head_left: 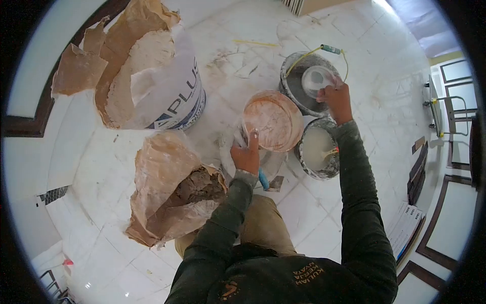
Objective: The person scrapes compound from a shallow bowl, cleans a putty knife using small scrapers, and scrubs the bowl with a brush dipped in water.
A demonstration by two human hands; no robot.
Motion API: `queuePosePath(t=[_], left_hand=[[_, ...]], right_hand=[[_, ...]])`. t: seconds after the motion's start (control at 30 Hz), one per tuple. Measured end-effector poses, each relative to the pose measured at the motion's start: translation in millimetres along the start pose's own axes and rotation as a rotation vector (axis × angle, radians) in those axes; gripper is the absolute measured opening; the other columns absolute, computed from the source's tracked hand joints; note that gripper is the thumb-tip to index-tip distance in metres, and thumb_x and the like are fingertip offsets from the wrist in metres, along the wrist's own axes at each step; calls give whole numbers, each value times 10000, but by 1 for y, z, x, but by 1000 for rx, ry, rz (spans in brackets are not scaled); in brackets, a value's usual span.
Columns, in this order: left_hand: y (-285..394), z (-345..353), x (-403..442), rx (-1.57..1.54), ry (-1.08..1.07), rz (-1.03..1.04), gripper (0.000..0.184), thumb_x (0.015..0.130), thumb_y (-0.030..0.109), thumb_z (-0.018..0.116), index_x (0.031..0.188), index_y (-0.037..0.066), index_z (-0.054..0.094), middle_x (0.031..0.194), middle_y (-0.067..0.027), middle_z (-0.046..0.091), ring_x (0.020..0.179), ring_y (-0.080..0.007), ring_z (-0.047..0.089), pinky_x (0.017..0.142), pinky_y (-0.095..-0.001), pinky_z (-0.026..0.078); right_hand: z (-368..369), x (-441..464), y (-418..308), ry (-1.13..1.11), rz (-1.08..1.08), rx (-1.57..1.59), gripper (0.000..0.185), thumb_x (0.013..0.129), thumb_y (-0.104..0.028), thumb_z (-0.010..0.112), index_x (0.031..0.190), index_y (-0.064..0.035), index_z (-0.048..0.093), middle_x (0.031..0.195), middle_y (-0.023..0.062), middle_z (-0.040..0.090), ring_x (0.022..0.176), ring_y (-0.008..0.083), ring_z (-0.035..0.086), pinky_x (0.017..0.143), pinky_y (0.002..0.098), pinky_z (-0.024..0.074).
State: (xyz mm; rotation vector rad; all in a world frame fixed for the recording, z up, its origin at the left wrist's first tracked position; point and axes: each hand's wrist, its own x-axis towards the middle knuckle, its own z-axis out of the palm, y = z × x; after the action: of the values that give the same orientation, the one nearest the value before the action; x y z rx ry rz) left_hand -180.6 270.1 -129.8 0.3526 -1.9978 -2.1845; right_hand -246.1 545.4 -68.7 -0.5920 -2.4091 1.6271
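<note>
My left hand [246,156] grips the near left rim of a round, powder-coated orange tub [274,120]. My right hand [336,101] is closed on a clear plastic cup [317,80], held over the mouth of a dark bucket [288,83] with a yellow wire handle. Whatever the cup contains cannot be made out. Just below that bucket, a second dark bucket [324,172] holds cloudy whitish liquid, and a brush-like tool with a red and yellow handle [331,151] leans in it.
At upper left stands a torn paper sack [177,99] of pale powder. Another crumpled sack [167,162] with grey clumpy material lies by my left forearm. A blue-handled tool [263,180] rests near my knee. Dust and scraps mark the tiled floor [304,202].
</note>
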Motion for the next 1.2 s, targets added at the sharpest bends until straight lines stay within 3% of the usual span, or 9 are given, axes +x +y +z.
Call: queuePosePath(t=[0.33,0.43,0.57,0.73,0.9,1.0,1.07,1.17,1.2], left_hand=[[-39,-3,4,13,-41,-102,394,808,299,688,987,-45,621,868,-87,646,575,-104,525,450,-329,393],[-41,7,4,-38,17,19,390,808,296,686,980,-48,621,899,-99,656,591,-113,544,478,-331,420],[16,5,-2,-88,-134,-258,472,795,240,692,1109,-83,553,1127,-168,588,977,-231,559,844,-367,441],[9,6,1,-99,-198,-332,413,797,222,684,1064,-77,581,1022,-147,633,910,-214,585,802,-364,456],[7,1,2,-157,-205,-334,368,806,192,670,1051,-69,584,1017,-139,636,885,-197,590,783,-356,461],[-4,-5,-1,-51,-107,-224,377,779,277,705,996,-7,584,807,-43,584,479,-90,463,400,-254,353],[9,-15,0,-117,-148,-319,381,775,278,712,988,-14,593,784,-45,568,491,-111,472,436,-274,383],[36,-32,-4,-132,-162,-286,369,801,144,674,1098,-46,566,981,-88,614,805,-155,582,645,-302,465],[47,-36,-7,-123,-159,-282,369,801,144,674,1098,-46,566,981,-88,614,805,-155,582,645,-302,465]], right_hand=[[28,-35,-19,231,-589,-447,538,727,34,487,1262,-7,513,1222,212,509,1146,367,481,991,433,381],[30,-35,-15,314,-769,-628,518,796,31,445,1307,-40,480,1268,217,467,881,262,604,823,303,477],[31,-41,-19,338,-763,-683,522,796,30,433,1312,-41,477,1234,214,497,862,252,616,798,303,487],[28,-50,-39,160,-67,4,442,811,14,466,1251,-9,504,959,148,605,781,238,626,695,338,535],[14,-25,-13,174,40,315,379,849,1,436,1222,55,473,1107,146,546,797,190,602,657,320,535],[-10,19,69,147,-141,38,251,874,-21,464,1108,62,494,1023,116,537,786,193,584,689,355,547],[-7,23,73,79,-371,-372,182,885,-32,475,1044,52,503,979,94,528,782,199,575,712,377,554],[4,26,87,4,75,472,80,881,-21,487,938,35,493,921,77,501,765,222,559,753,409,556],[3,43,123,-28,-21,168,89,876,-12,491,947,42,489,926,84,504,776,237,567,753,413,556]])
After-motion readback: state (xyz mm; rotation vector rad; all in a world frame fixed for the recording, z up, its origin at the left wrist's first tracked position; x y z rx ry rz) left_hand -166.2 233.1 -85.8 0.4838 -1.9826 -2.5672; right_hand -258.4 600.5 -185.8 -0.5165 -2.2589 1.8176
